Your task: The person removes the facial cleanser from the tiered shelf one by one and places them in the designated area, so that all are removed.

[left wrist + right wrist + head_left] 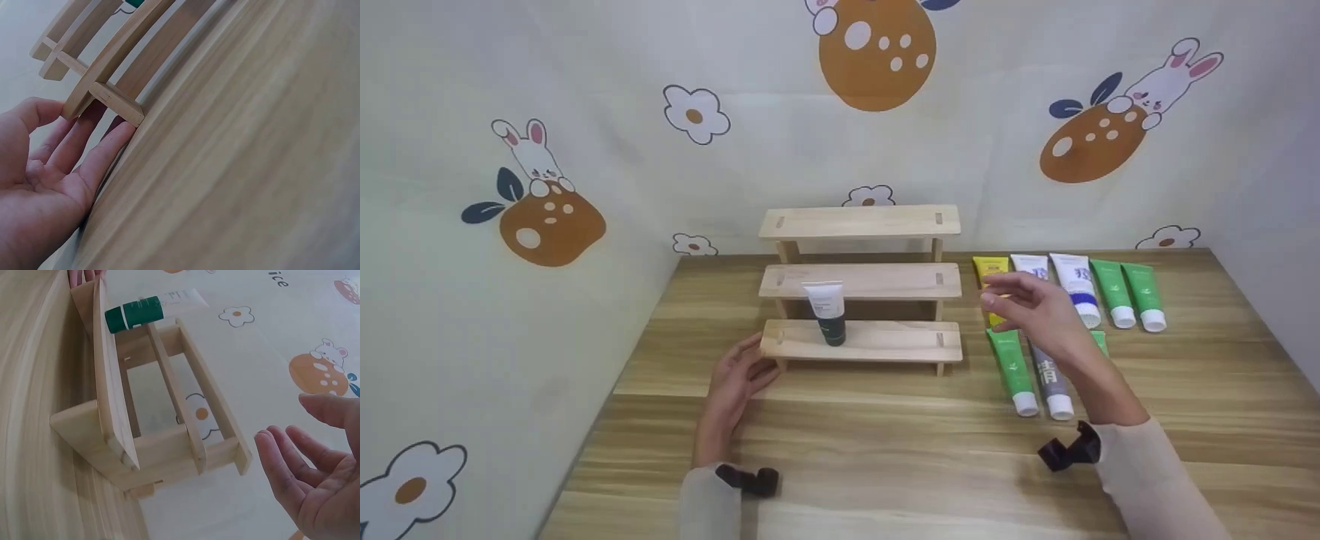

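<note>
A three-step wooden display stand [877, 345] rests on the table. My left hand [737, 379] holds its lower left end; in the left wrist view the thumb [48, 111] meets the plank's tip and the fingers reach under it beside the leg. On the bottom step a white and dark green tube [829, 311] stands upright on its cap, left of the middle. My right hand [1042, 311] is raised over the tubes at the right, thumb and fingers apart with nothing between them. Beneath it lie a yellow tube [990, 266] and a grey tube [1051, 382], both partly hidden.
Around the right hand lie green tubes [1012, 367] and white tubes [1076, 285], in two rows on the wood-grain table [870, 450]. A cloth wall [765, 165] with rabbit prints stands behind the stand and continues along the left side.
</note>
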Available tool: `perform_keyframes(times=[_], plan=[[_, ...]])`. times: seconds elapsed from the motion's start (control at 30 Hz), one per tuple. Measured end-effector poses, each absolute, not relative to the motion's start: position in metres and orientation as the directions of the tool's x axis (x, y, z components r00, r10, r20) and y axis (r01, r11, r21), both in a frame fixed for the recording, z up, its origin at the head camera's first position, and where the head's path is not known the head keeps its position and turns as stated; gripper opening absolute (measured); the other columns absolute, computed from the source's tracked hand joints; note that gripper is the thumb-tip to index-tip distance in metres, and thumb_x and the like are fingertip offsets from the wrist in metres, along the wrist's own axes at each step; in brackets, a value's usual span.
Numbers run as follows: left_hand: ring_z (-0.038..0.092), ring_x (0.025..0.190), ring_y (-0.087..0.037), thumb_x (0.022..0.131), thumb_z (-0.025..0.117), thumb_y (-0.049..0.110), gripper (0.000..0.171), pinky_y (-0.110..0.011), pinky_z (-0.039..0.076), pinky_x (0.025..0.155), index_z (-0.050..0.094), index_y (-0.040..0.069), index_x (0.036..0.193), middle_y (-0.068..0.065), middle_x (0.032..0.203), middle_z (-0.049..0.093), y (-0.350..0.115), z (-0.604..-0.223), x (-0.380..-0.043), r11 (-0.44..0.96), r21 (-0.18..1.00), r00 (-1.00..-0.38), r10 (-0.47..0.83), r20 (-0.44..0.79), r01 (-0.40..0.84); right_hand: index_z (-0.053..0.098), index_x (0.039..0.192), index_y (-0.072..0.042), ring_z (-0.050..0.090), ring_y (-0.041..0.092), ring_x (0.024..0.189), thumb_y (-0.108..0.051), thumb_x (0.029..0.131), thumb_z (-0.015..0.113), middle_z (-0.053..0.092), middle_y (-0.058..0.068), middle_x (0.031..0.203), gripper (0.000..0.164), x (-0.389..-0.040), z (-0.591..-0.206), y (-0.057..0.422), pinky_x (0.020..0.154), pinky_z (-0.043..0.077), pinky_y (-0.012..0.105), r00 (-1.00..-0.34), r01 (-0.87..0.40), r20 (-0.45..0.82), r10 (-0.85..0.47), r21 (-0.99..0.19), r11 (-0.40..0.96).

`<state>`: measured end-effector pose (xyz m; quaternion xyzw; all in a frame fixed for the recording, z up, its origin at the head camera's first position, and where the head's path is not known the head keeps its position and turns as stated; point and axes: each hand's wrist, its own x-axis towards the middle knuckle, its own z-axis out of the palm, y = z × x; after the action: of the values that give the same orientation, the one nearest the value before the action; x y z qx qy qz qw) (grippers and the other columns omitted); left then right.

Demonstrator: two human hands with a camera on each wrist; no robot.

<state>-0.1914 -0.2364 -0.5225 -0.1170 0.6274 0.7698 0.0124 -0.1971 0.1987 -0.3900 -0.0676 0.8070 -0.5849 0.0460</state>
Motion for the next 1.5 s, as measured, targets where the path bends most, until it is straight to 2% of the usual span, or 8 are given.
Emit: perform_keyframes(times=[0.23,0.43,0.6,0.73,0.87,1.07,1.5], plan=[[0.068,0.107,-0.023,0.104,0.051,0.011,0.043,-0.039,0.061,0.097,0.046,0.0,0.145,-0.023,0.141,0.052,-0.235,-0.523,-0.191,-0.216,0.963,-0.973,-0.13,-0.193,-0.162,0.058,0.135,-0.004,0.067,0.005,0.102,-0.034,0.093,0.071,0.066,0.013,0.124,0.052,-0.202,-0.393,0.164,0.083,0.062,0.023,-0.981,-0.082,0.034,-0.192,-0.964,0.252],[0.068,0.107,-0.023,0.103,0.051,0.011,0.043,-0.041,0.06,0.098,0.046,-0.001,0.145,-0.025,0.142,0.051,-0.235,-0.524,-0.192,-0.225,0.962,-0.974,-0.128,-0.189,-0.157,0.062,0.13,-0.003,0.068,0.009,0.101,-0.023,0.092,0.074,0.068,0.015,0.122,0.046,-0.205,-0.399,0.135,0.088,0.06,0.021,-0.973,-0.122,0.08,-0.218,-0.975,0.187],[0.067,0.107,-0.024,0.103,0.051,0.009,0.044,-0.042,0.06,0.098,0.046,-0.001,0.145,-0.023,0.14,0.052,-0.236,-0.525,-0.192,-0.237,0.96,-0.974,-0.128,-0.185,-0.151,0.063,0.129,-0.003,0.067,0.015,0.108,-0.018,0.089,0.076,0.068,0.015,0.123,0.044,-0.211,-0.41,0.113,0.092,0.057,0.018,-0.96,-0.171,0.127,-0.248,-0.972,0.161],[0.068,0.104,-0.022,0.103,0.051,0.009,0.044,-0.041,0.061,0.097,0.046,-0.001,0.144,-0.016,0.13,0.059,-0.236,-0.526,-0.193,-0.24,0.959,-0.975,-0.123,-0.183,-0.15,0.063,0.13,-0.008,0.065,0.026,0.117,-0.02,0.088,0.078,0.067,0.012,0.127,0.046,-0.215,-0.419,0.099,0.099,0.057,0.025,-0.955,-0.159,0.115,-0.274,-0.977,0.145],[0.069,0.1,-0.019,0.103,0.051,0.009,0.043,-0.039,0.062,0.093,0.046,-0.001,0.144,-0.007,0.118,0.062,-0.237,-0.527,-0.193,-0.244,0.959,-0.977,-0.118,-0.175,-0.143,0.062,0.131,-0.006,0.061,0.033,0.123,-0.019,0.088,0.078,0.066,0.014,0.129,0.048,-0.219,-0.425,0.085,0.107,0.054,0.035,-0.946,-0.164,0.122,-0.302,-0.98,0.116],[0.069,0.1,-0.02,0.102,0.051,0.008,0.043,-0.039,0.062,0.092,0.046,-0.002,0.144,-0.008,0.119,0.062,-0.238,-0.528,-0.194,-0.252,0.957,-0.976,-0.124,-0.177,-0.142,0.061,0.133,-0.005,0.059,0.038,0.126,-0.018,0.087,0.079,0.065,0.016,0.131,0.051,-0.224,-0.431,0.066,0.109,0.052,0.037,-0.935,-0.158,0.125,-0.333,-0.985,0.073],[0.069,0.098,-0.02,0.102,0.051,0.008,0.043,-0.04,0.062,0.093,0.045,-0.004,0.143,-0.006,0.112,0.063,-0.237,-0.527,-0.192,-0.263,0.955,-0.976,-0.13,-0.177,-0.138,0.063,0.128,-0.004,0.062,0.028,0.122,-0.009,0.086,0.078,0.066,0.015,0.128,0.045,-0.23,-0.441,0.034,0.111,0.05,0.041,-0.955,-0.099,0.086,-0.283,-0.995,0.032]])
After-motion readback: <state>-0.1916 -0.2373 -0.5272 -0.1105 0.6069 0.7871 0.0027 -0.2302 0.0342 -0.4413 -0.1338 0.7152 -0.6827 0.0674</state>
